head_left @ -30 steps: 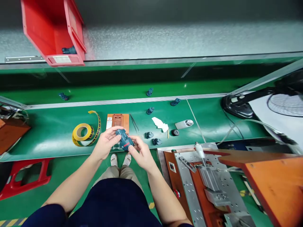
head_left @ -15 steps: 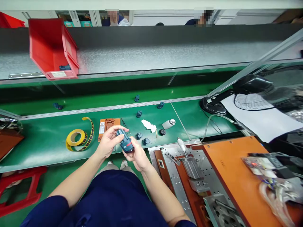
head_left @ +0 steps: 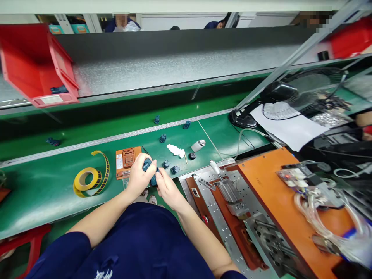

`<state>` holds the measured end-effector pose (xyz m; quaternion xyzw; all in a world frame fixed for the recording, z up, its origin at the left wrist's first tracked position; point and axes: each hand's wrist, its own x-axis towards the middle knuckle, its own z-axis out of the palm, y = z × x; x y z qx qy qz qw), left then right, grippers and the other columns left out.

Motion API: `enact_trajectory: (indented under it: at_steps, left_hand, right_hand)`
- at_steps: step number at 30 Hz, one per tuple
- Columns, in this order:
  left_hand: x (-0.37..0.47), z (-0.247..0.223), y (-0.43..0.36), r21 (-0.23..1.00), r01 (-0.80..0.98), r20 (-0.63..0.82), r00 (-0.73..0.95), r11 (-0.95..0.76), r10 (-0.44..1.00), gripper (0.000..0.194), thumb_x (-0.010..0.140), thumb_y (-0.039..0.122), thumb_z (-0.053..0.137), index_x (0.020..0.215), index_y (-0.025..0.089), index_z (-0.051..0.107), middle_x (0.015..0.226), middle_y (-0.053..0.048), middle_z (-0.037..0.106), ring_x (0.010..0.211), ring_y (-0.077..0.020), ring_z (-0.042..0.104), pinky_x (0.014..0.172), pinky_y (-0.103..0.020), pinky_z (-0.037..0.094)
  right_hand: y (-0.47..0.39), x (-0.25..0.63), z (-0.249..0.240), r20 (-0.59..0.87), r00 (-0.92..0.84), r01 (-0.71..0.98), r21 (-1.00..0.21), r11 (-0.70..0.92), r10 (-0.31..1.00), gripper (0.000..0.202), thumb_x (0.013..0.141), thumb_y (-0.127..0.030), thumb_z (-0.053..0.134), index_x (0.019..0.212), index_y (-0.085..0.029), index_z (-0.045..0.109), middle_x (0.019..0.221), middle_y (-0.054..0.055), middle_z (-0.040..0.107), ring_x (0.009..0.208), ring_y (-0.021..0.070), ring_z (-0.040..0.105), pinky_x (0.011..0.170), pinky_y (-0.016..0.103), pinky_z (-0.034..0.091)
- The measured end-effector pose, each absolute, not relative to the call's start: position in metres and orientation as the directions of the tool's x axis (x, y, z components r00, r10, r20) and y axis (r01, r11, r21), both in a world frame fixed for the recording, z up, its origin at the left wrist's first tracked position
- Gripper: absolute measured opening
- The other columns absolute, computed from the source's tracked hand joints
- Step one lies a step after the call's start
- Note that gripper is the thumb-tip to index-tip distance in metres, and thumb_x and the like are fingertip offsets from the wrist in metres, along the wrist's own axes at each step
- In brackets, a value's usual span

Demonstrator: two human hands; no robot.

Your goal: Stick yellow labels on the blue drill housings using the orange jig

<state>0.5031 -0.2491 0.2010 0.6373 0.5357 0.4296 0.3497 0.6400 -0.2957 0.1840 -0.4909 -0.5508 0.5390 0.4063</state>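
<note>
Between my two hands is a dark blue battery-like part (head_left: pixel 153 180), partly covered by fingers. My left hand (head_left: pixel 137 175) wraps round its upper left side, and my right hand (head_left: pixel 169 188) pinches its right side. Just behind my left hand lies an orange fixture (head_left: pixel 119 163) with a label. Several small dark blue parts, one of them (head_left: pixel 175 169) near my right hand, rest on the green bench (head_left: pixel 66 155). A white cloth (head_left: pixel 174 150), a silver-white bottle (head_left: pixel 198 145) and a round black cap (head_left: pixel 192 155) lie beyond them.
A yellow tape roll (head_left: pixel 87 179) sits on the left. At right are a metal fixture plate (head_left: pixel 216 193), an orange machine panel (head_left: pixel 267 193) and a black fan (head_left: pixel 247 118). A red bin (head_left: pixel 58 66) stands on the shelf. People are visible behind the shelf.
The view has turned to the right. The blue part has been turned in my hands, so its red stripe and lettering no longer show, and my fingers cover more of it.
</note>
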Motion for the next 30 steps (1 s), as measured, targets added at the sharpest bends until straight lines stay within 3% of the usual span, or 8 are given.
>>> enact_trajectory:
  at_steps: [3, 7, 12, 15, 19, 25, 30]
  left_hand:
    - [0.502, 0.197, -0.239, 0.931, 0.288, 0.201, 0.108, -0.224, 0.974, 0.013, 0.091, 0.034, 0.059, 0.087, 0.022, 0.058, 0.085, 0.001, 0.056, 0.081, -0.0157, 0.054, 0.077, -0.028, 0.043]
    - [0.498, 0.19, -0.222, 0.996, -0.042, 0.085, 0.204, -0.078, 0.975, 0.026, 0.09, 0.04, 0.064, 0.11, 0.024, 0.064, 0.105, -0.004, 0.065, 0.094, -0.0186, 0.06, 0.082, -0.029, 0.049]
    - [0.491, 0.189, -0.215, 0.932, -0.307, -0.065, 0.384, 0.194, 0.921, 0.045, 0.092, 0.046, 0.063, 0.131, 0.025, 0.057, 0.129, -0.011, 0.063, 0.114, -0.0236, 0.061, 0.097, -0.037, 0.05]
    - [0.493, 0.192, -0.22, 0.862, -0.353, -0.14, 0.526, 0.365, 0.839, 0.064, 0.087, 0.043, 0.07, 0.144, 0.028, 0.044, 0.134, -0.012, 0.061, 0.117, -0.0259, 0.063, 0.1, -0.041, 0.051]
    - [0.501, 0.197, -0.225, 0.781, -0.381, -0.192, 0.607, 0.494, 0.771, 0.092, 0.077, 0.032, 0.082, 0.152, 0.029, 0.029, 0.122, -0.011, 0.068, 0.11, -0.0258, 0.067, 0.101, -0.041, 0.052]
    - [0.516, 0.201, -0.224, 0.779, -0.361, -0.262, 0.556, 0.513, 0.789, 0.075, 0.075, 0.029, 0.082, 0.14, 0.025, 0.045, 0.106, -0.006, 0.072, 0.098, -0.0197, 0.07, 0.091, -0.032, 0.055]
    - [0.522, 0.198, -0.219, 0.817, -0.271, -0.3, 0.554, 0.509, 0.777, 0.066, 0.08, 0.041, 0.077, 0.137, 0.023, 0.049, 0.102, -0.006, 0.074, 0.095, -0.0216, 0.071, 0.088, -0.034, 0.056]
  right_hand:
    - [-0.293, 0.642, 0.19, -0.119, -0.185, 0.153, -0.984, -0.091, 0.975, 0.036, 0.1, -0.043, 0.046, 0.127, -0.021, 0.053, 0.094, 0.005, 0.064, 0.079, 0.0182, 0.062, 0.07, 0.033, 0.054]
    - [-0.292, 0.644, 0.195, 0.006, -0.105, 0.117, -0.993, 0.019, 0.994, 0.057, 0.089, -0.033, 0.065, 0.142, -0.025, 0.045, 0.133, 0.01, 0.058, 0.105, 0.0217, 0.065, 0.089, 0.038, 0.057]
    - [-0.289, 0.64, 0.196, 0.191, 0.114, 0.317, -0.937, 0.147, 0.975, 0.057, 0.083, -0.027, 0.074, 0.135, -0.026, 0.052, 0.127, 0.01, 0.059, 0.113, 0.0246, 0.061, 0.096, 0.041, 0.056]
    - [-0.29, 0.639, 0.195, 0.275, 0.187, 0.415, -0.892, 0.178, 0.943, 0.055, 0.083, -0.024, 0.073, 0.134, -0.025, 0.053, 0.121, 0.01, 0.059, 0.107, 0.0236, 0.063, 0.091, 0.04, 0.058]
    - [-0.293, 0.637, 0.19, 0.372, 0.232, 0.568, -0.802, 0.185, 0.899, 0.054, 0.085, -0.021, 0.069, 0.136, -0.022, 0.05, 0.113, 0.011, 0.06, 0.101, 0.0238, 0.063, 0.085, 0.04, 0.059]
    - [-0.303, 0.628, 0.177, 0.443, 0.245, 0.73, -0.67, 0.136, 0.863, 0.055, 0.089, -0.022, 0.06, 0.142, -0.022, 0.045, 0.115, 0.015, 0.064, 0.103, 0.0289, 0.064, 0.087, 0.048, 0.058]
    - [-0.304, 0.618, 0.171, 0.397, 0.337, 0.696, -0.716, 0.058, 0.853, 0.051, 0.089, -0.023, 0.06, 0.139, -0.023, 0.05, 0.121, 0.016, 0.066, 0.111, 0.0318, 0.063, 0.094, 0.052, 0.055]
